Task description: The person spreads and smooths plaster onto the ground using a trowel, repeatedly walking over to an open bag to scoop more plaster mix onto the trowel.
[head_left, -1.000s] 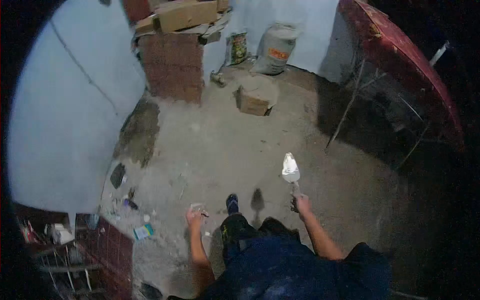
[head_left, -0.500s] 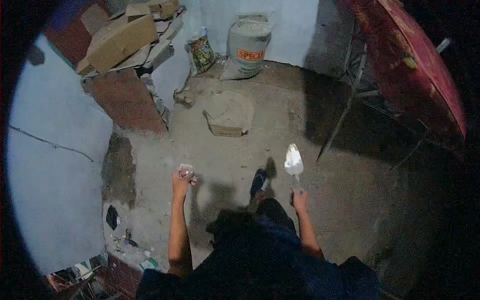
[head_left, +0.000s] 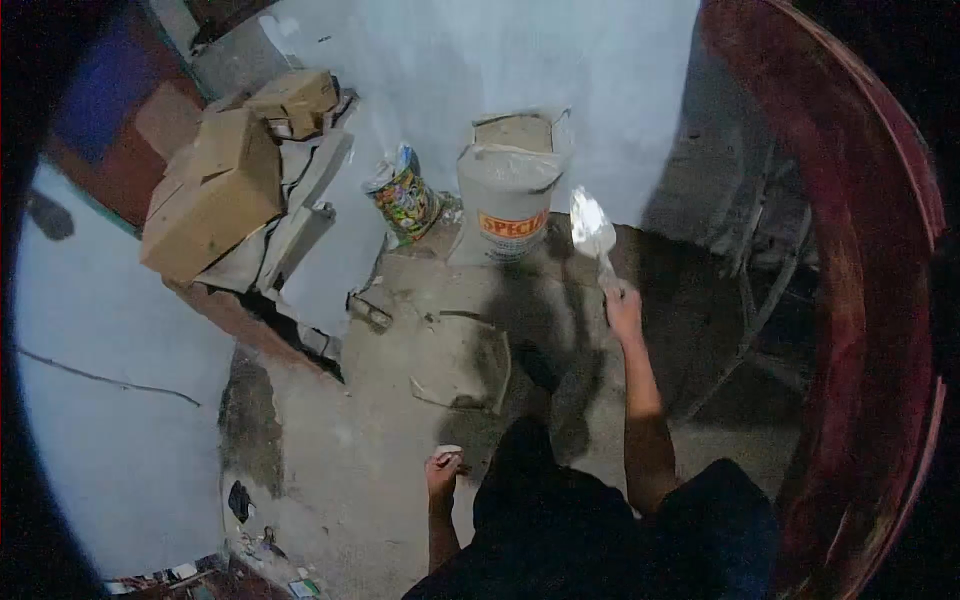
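Note:
My right hand is closed round the handle of a trowel, whose bright blade points up and away, just right of a large open white sack with an orange label. Lower and to the left, my left hand has its fingers curled round a small pale object too small to name. A flattened piece of cardboard lies on the floor between my left hand and the sack.
A smaller colourful bag leans by the white wall. Cardboard boxes are stacked at the left. On the right stand a red curved panel and thin metal legs in shadow. Small litter lies at the lower left.
The view has moved forward, so the sack, boxes and red panel appear closer. My right hand has risen with the trowel towards the sack; my left hand shows lower and further right.

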`<state>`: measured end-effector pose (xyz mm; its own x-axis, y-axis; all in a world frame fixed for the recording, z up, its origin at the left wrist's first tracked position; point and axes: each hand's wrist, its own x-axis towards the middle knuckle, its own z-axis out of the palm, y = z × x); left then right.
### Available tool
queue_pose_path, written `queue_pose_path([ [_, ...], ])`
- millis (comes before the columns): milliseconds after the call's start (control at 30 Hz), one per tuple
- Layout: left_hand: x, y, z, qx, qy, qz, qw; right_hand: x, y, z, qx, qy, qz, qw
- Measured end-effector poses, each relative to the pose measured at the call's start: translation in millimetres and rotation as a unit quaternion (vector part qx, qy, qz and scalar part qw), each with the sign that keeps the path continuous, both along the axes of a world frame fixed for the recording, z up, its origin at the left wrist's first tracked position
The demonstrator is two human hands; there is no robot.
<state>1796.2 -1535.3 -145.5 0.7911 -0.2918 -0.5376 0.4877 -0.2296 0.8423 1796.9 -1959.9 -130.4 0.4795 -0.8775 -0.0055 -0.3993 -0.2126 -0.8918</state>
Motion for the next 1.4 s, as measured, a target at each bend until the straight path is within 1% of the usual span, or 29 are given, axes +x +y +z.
queue_pose_path([
  [33,18.4,-25.7,-10.6,-0.04,0.069,0.045,0.996,33.7,-35.0,7.1,-0.043,-0.017,-0.002,0.999],
  [100,72.1,-38.2,-63.2,0.078,-0.005,-0.14,0.987,86.9,-101.2,7.9,-0.027,0.063,0.034,0.997],
  [133,100.5,-92.9,-32.2,0.138,-0.091,-0.137,0.977,109.0,-129.4,12.1,-0.021,0.069,0.04,0.997],
  [233,134.3,-159.7,-10.8,0.096,-0.023,-0.124,0.987,163.6,-221.5,13.1,-0.065,0.067,0.122,0.988],
  [300,174.1,-220.9,17.7,0.148,-0.139,-0.122,0.972,195.4,-272.9,-3.6,0.054,0.129,0.175,0.975],
  [333,186.9,-231.6,11.9,0.153,-0.131,-0.118,0.972,210.0,-290.8,-8.8,0.094,0.153,0.194,0.964],
  [400,211.2,-250.0,-9.3,0.159,-0.146,-0.089,0.972,242.1,-317.1,-8.3,-0.093,0.259,0.24,0.931],
  [433,230.1,-275.5,11.7,0.209,-0.12,-0.104,0.965,256.9,-335.3,-25.2,-0.087,0.267,0.254,0.926],
  [500,255.8,-314.7,34.0,0.259,-0.092,-0.083,0.958,288.6,-376.4,-70.7,-0.27,0.227,0.371,0.86],
  [533,264.9,-329.6,33.5,0.3,-0.077,-0.072,0.948,305.4,-387.0,-77.6,-0.262,0.23,0.386,0.854],
  [567,268.6,-333.1,19.5,0.229,-0.087,-0.029,0.969,327.2,-394.1,-73.0,-0.258,0.294,0.404,0.827],
  [600,269.1,-342.6,14.6,0.238,-0.068,-0.024,0.969,345.1,-400.5,-67.4,-0.25,0.361,0.421,0.793],
  [667,268.9,-363.1,10.0,0.257,-0.023,0.057,0.965,385.3,-415.2,-55.6,-0.223,0.409,0.466,0.752],
  [700,263.5,-366.6,-2.0,0.221,-0.047,0.07,0.972,400.2,-424.6,-58.7,-0.208,0.448,0.494,0.716],
  [733,258.3,-370.1,-14.1,0.185,-0.07,0.081,0.977,411.6,-436.3,-71.0,-0.203,0.449,0.503,0.71],
  [800,260.4,-408.8,-5.1,0.222,-0.042,0.045,0.973,424.0,-454.8,-93.7,-0.242,0.462,0.534,0.666],
  [833,277.4,-441.1,7.4,0.313,-0.013,-0.007,0.95,430.4,-464.0,-100.5,-0.236,0.463,0.543,0.66],
  [867,273.3,-452.0,1.1,0.318,-0.002,-0.004,0.948,436.0,-472.7,-103.9,-0.237,0.432,0.564,0.663],
  [933,265.5,-468.5,-6.8,0.214,0.081,0.139,0.964,446.5,-479.1,-110.5,-0.23,0.402,0.592,0.659],
  [967,275.0,-479.2,-5.8,0.29,0.103,0.072,0.949,458.1,-481.3,-115.1,-0.226,0.392,0.613,0.648],
  [1033,272.8,-491.2,-11.4,0.296,0.079,0.069,0.949,479.6,-478.1,-131.9,-0.216,0.368,0.651,0.628],
  [1133,270.9,-499.6,-16.0,0.27,0.038,0.089,0.958,497.9,-443.9,-187.5,-0.147,0.363,0.67,0.631],
  [1200,271.7,-508.2,-2.2,0.319,0.108,0.06,0.94,497.4,-434.7,-211.5,-0.089,0.364,0.665,0.646],
  [1233,262.0,-498.2,-6.4,0.312,0.044,0.067,0.947,494.4,-438.9,-213.8,0.022,0.333,0.645,0.687],
  [1267,256.6,-496.7,3.2,0.318,0.048,0.067,0.945,493.2,-443.1,-216.0,0.144,0.297,0.614,0.717],
  [1300,252.5,-502.1,6.4,0.329,0.114,0.123,0.929,493.5,-444.3,-219.6,0.231,0.276,0.581,0.73],
  [1333,248.8,-506.1,8.9,0.337,0.179,0.177,0.907,492.7,-442.0,-223.0,0.231,0.301,0.574,0.726],
  [1367,245.0,-506.9,8.4,0.296,0.158,0.215,0.917,495.4,-439.2,-227.5,0.196,0.346,0.581,0.71],
  [1400,239.8,-502.2,3.4,0.295,0.158,0.217,0.917,500.3,-436.1,-223.4,0.038,0.418,0.638,0.646],
])
